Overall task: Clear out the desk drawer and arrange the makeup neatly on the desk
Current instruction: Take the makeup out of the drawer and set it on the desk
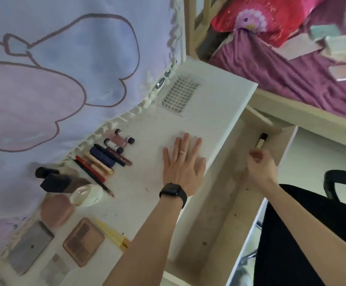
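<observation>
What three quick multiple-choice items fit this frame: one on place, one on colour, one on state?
1. Where is the black-capped tube?
A. on the bed
B. in the open drawer
C. on the chair

2. What colour is the watch band on the left wrist?
A. black
B. white
C. red

3. How is the left hand?
A. flat on the desk, fingers spread
B. gripping a pencil
C. inside the drawer

Answers:
1 B: the tube lies in the drawer's far corner.
2 A: the band and the watch face are both black.
3 A: the palm is down on the white desktop and holds nothing.
</observation>
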Tool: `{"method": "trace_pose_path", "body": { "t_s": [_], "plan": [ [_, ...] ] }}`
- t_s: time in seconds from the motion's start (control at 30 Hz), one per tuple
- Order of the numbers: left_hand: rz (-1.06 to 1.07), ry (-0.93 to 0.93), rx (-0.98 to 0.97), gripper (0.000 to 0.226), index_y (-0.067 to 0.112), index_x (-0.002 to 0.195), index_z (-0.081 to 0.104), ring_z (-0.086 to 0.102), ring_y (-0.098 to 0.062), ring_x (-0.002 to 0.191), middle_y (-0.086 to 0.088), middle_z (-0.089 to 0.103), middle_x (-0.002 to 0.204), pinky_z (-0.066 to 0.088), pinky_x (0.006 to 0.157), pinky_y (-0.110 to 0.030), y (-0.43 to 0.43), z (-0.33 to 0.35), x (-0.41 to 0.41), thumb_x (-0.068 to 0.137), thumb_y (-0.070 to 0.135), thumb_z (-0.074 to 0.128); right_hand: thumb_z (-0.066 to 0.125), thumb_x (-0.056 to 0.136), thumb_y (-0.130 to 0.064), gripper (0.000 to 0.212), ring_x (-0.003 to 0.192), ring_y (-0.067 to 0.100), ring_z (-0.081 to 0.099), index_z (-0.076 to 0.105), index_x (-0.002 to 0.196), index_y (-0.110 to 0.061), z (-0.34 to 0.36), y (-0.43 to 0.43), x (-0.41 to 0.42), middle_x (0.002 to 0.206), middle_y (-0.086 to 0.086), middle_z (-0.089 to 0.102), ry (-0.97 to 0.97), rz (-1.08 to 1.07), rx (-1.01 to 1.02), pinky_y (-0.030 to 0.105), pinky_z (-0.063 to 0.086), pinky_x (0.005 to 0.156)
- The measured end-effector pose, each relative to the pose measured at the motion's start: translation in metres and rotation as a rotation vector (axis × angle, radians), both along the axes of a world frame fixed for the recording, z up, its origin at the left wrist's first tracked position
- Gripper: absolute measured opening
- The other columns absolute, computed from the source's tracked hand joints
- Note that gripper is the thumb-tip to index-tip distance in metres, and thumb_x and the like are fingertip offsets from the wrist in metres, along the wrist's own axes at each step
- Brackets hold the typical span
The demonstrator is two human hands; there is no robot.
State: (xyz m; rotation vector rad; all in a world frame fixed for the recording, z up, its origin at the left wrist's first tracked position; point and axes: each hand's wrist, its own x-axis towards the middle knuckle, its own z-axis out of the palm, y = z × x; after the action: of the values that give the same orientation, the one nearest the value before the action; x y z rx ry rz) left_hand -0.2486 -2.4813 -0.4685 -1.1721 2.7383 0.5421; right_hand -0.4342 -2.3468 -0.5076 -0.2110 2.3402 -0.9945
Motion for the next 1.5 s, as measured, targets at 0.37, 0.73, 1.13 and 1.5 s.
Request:
{"method": "trace_pose_path", "body": {
  "t_s": [0.37, 0.73, 1.13, 1.5],
  "plan": [
    [0.037, -0.027, -0.074, 0.059, 0.050, 0.154, -0.004, -0.018, -0.010, 0.151, 0.012, -0.015, 0.166, -0.012, 0.122, -0.045, -0.003, -0.011, -0.002, 0.099, 0.057, 0.016, 0.051, 0.096, -0.021, 0.076, 0.129, 0.038, 0.050, 0.009, 0.158, -0.004, -0.041, -0.072, -0.084, 0.153, 0.022, 0.034, -0.204, -0.130, 0.240, 0.043, 0.048, 0.099],
    [0.050, -0.004, -0.083, 0.059, 0.052, 0.153, -0.005, -0.022, -0.008, 0.150, 0.013, -0.014, 0.166, -0.013, 0.122, -0.044, -0.004, -0.014, -0.002, 0.098, 0.058, 0.016, 0.053, 0.098, -0.011, 0.044, 0.121, 0.041, 0.056, 0.042, 0.139, 0.000, -0.065, -0.074, -0.069, 0.133, 0.024, 0.054, -0.035, 0.038, 0.520, 0.044, 0.050, 0.087],
    [0.056, 0.069, -0.104, 0.058, 0.048, 0.155, 0.013, -0.006, -0.011, 0.153, 0.012, -0.003, 0.167, -0.007, 0.123, -0.047, -0.002, -0.017, -0.002, 0.099, 0.057, 0.025, 0.061, 0.091, -0.045, 0.012, 0.069, 0.000, 0.065, 0.061, 0.102, -0.052, 0.065, -0.072, -0.011, 0.080, -0.019, 0.067, 0.052, -0.150, -0.506, 0.023, 0.055, 0.066],
    [0.042, 0.157, -0.107, 0.058, 0.042, 0.155, 0.024, 0.005, -0.017, 0.154, 0.008, 0.010, 0.167, -0.001, 0.124, -0.048, -0.004, -0.019, 0.000, 0.100, 0.051, 0.036, 0.070, 0.087, -0.036, 0.021, 0.086, -0.003, 0.061, 0.074, 0.108, -0.035, 0.081, -0.219, 0.026, 0.085, -0.025, 0.066, -0.008, 0.843, -0.146, 0.006, 0.039, 0.065]
  ]
}}
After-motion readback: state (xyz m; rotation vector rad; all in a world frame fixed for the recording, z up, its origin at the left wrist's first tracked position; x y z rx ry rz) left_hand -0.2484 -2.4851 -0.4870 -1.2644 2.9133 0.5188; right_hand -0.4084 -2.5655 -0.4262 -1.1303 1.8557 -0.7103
